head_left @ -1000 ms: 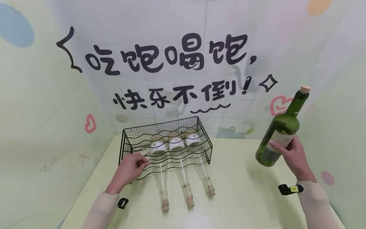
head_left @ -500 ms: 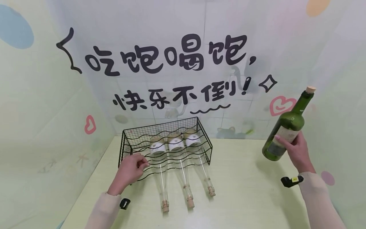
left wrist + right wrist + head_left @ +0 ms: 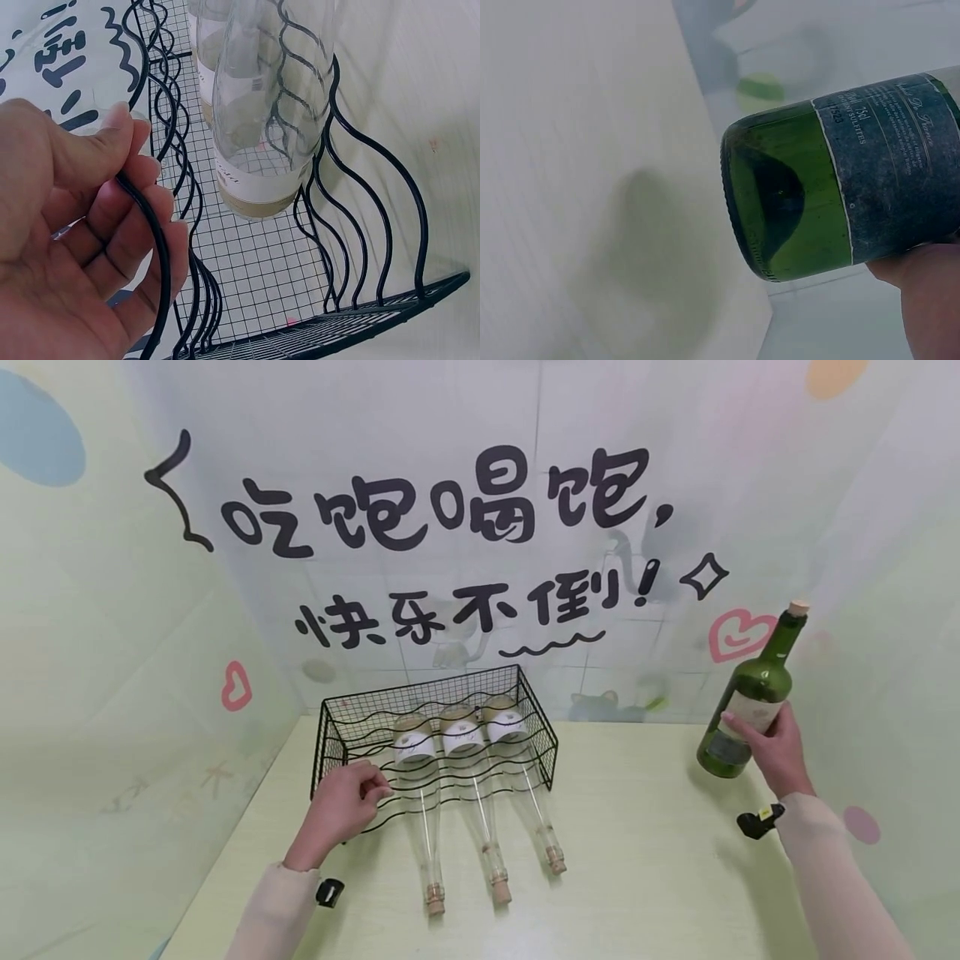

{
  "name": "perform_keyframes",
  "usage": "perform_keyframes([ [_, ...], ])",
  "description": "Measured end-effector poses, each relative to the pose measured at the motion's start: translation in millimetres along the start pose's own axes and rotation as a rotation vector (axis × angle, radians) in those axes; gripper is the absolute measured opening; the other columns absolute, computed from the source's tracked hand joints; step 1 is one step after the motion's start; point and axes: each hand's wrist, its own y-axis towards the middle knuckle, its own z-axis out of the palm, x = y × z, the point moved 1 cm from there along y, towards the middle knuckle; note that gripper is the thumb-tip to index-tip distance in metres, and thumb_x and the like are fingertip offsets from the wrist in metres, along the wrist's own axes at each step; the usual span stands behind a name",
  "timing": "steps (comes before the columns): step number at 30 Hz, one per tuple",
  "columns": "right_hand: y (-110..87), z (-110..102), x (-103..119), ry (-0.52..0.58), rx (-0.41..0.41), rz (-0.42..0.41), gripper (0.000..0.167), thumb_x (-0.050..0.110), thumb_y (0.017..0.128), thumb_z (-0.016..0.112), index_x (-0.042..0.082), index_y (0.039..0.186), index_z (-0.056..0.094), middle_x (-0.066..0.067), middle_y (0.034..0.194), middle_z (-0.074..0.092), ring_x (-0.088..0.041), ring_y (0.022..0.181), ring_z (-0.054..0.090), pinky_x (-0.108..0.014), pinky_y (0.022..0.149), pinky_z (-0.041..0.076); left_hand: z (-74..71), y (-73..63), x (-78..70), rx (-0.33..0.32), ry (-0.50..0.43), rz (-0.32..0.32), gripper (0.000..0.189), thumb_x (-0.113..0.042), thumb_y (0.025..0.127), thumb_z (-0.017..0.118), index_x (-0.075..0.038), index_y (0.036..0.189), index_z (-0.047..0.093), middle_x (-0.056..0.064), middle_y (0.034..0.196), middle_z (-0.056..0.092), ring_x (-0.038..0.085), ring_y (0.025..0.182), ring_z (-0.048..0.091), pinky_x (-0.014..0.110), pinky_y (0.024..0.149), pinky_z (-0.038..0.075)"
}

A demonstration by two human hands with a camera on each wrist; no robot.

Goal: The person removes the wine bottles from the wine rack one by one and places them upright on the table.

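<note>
"Since a second ago, the green bottle [image 3: 756, 687] is shifting rightward. How's it being held?"

"The right hand [image 3: 780, 756] is wrapping round its body, holding it tilted above the table [image 3: 630, 860]; if that grip is loosening, smooth glass could be slipping."

"And the left hand [image 3: 347, 802]?"

"Pinching the wire rack [image 3: 367, 710]; pulling unevenly could be tipping it, jostling the three clear bottles [image 3: 461, 737]."

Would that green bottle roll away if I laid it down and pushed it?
Probably, since the green bottle has a round body. Its shiny bare sides might feel slippery, and it looks like glass, so it could break if dropped.
</note>
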Motion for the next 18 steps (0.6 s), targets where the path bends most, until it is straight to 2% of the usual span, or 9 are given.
perform_keyframes([
  [3, 4.7, 3, -10, 0.035, -0.011, 0.028, 0.062, 0.031, 0.1, 0.067, 0.038, 0.15, 0.03, 0.027, 0.13, 0.044, 0.003, 0.119, 0.044, -0.042, 0.116, 0.034, -0.2, -0.6, 0.4, -0.006, -0.004, -0.002, 0.012, -0.016, 0.09, 0.079, -0.019, 0.08, 0.072, -0.008, 0.072, 0.059, 0.007, 0.06, 0.048, 0.026, 0.06, 0.039],
  [5, 7.3, 5, -16, 0.052, -0.024, 0.039, 0.065, 0.031, 0.099, 0.068, 0.037, 0.151, 0.029, 0.026, 0.131, 0.043, 0.002, 0.121, 0.044, -0.046, 0.118, 0.032, -0.2, -1.2, 0.9, -0.01, -0.007, -0.006, 0.012, -0.016, 0.09, 0.079, -0.019, 0.08, 0.072, -0.008, 0.072, 0.059, 0.007, 0.06, 0.048, 0.026, 0.06, 0.039],
  [9, 8.6, 8, -26, 0.059, -0.057, 0.052, 0.066, 0.031, 0.098, 0.069, 0.036, 0.15, 0.029, 0.026, 0.131, 0.043, 0.002, 0.12, 0.044, -0.043, 0.118, 0.032, 0.2, -2.1, 1.8, -0.009, -0.008, -0.016, 0.013, -0.017, 0.089, 0.079, -0.019, 0.079, 0.071, -0.008, 0.072, 0.059, 0.008, 0.06, 0.048, 0.026, 0.06, 0.039],
  [14, 4.9, 9, -35, 0.064, -0.099, 0.064, 0.064, 0.028, 0.097, 0.071, 0.036, 0.146, 0.03, 0.027, 0.126, 0.043, 0.004, 0.115, 0.044, -0.033, 0.11, 0.034, 1.3, -1.1, 1.7, 0.001, -0.013, -0.018, 0.013, -0.018, 0.09, 0.078, -0.02, 0.08, 0.071, -0.008, 0.072, 0.059, 0.008, 0.06, 0.048, 0.026, 0.06, 0.039],
  [18, 2.5, 9, -38, 0.064, -0.106, 0.073, 0.065, 0.028, 0.097, 0.071, 0.036, 0.146, 0.029, 0.027, 0.126, 0.043, 0.004, 0.114, 0.044, -0.032, 0.11, 0.034, 1.6, -0.3, 1.3, -0.001, -0.017, -0.021, 0.013, -0.017, 0.09, 0.079, -0.02, 0.08, 0.071, -0.009, 0.072, 0.059, 0.008, 0.06, 0.048, 0.026, 0.06, 0.038],
])
